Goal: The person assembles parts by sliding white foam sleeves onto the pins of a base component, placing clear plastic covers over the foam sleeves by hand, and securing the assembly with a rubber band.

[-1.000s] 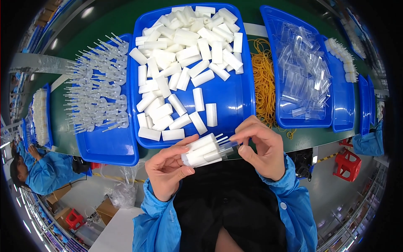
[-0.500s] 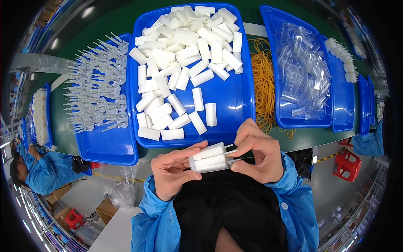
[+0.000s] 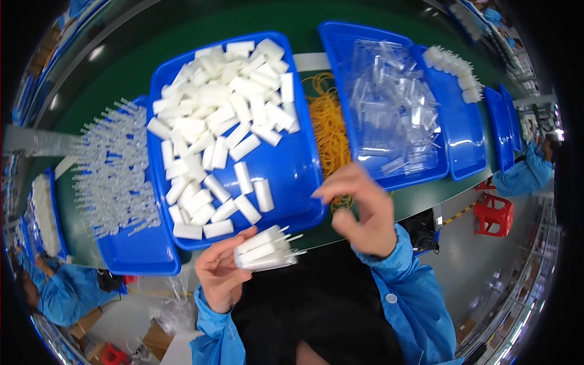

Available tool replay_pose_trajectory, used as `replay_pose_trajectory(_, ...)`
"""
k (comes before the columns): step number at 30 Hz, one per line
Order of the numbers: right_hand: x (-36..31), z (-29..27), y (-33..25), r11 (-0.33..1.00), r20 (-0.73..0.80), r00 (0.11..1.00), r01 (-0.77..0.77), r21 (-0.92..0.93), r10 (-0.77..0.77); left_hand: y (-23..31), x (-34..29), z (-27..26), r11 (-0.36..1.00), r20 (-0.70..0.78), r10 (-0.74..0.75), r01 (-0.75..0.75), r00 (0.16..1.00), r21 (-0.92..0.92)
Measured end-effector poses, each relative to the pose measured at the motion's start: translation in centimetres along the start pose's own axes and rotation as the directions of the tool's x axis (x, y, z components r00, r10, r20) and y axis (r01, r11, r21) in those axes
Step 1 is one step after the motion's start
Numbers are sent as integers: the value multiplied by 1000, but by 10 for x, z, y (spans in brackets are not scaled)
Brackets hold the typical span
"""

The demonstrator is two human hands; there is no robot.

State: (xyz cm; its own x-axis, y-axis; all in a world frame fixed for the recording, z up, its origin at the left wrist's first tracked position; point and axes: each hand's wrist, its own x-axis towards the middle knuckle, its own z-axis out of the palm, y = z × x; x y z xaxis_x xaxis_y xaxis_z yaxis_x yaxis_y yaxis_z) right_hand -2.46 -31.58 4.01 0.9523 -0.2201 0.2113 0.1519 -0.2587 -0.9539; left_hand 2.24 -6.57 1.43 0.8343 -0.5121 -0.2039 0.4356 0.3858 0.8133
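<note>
My left hand point(image 3: 220, 272) is closed round one end of a small assembly of white foam cylinders point(image 3: 261, 250) on a translucent base, with thin white pins sticking out at the right end. It is held just off the near edge of a blue tray point(image 3: 286, 194) of loose white foam cylinders point(image 3: 213, 94). Right of it, apart from the assembly, my right hand point(image 3: 365, 213) has thumb and forefinger spread and nothing visible between them. Its fingertips are near a heap of yellow rubber bands point(image 3: 328, 134) and overlap its near end in view.
A blue tray point(image 3: 413, 177) of clear plastic sleeves point(image 3: 395, 109) stands to the right, beside another with white pinned parts point(image 3: 453, 70). White pinned pieces point(image 3: 118, 170) fill a left tray point(image 3: 140, 255). A red stool point(image 3: 493, 216) stands on the floor at right; co-workers in blue sit at both sides.
My right hand has let go of the pins and moved up toward the rubber bands. The left hand keeps the assembly, now tilted. The whole view has swung, shifting the trays left and down.
</note>
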Motion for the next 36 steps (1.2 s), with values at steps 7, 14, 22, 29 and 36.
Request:
replay_pose_trajectory(7,15,-62,28,483,-340,908,-190,-855,-245,-1,4,-1,1000,-15,-18,17,1000,-2)
replay_pose_trajectory(14,31,-56,45,336,-299,917,-203,-920,-264,-1,9,3,999,15,-37,37,999,-26)
replay_pose_trajectory(22,29,-47,51,340,-249,913,-134,-931,-322,-5,6,-3,1000,64,-16,17,998,-16)
replay_pose_trajectory(29,21,-50,35,734,-453,846,-116,-669,-280,-4,-3,-7,1000,41,11,-10,999,-15)
replay_pose_trajectory(36,-10,-18,-7,970,-252,945,-168,177,210,-6,-2,-6,999,46,41,-41,998,3)
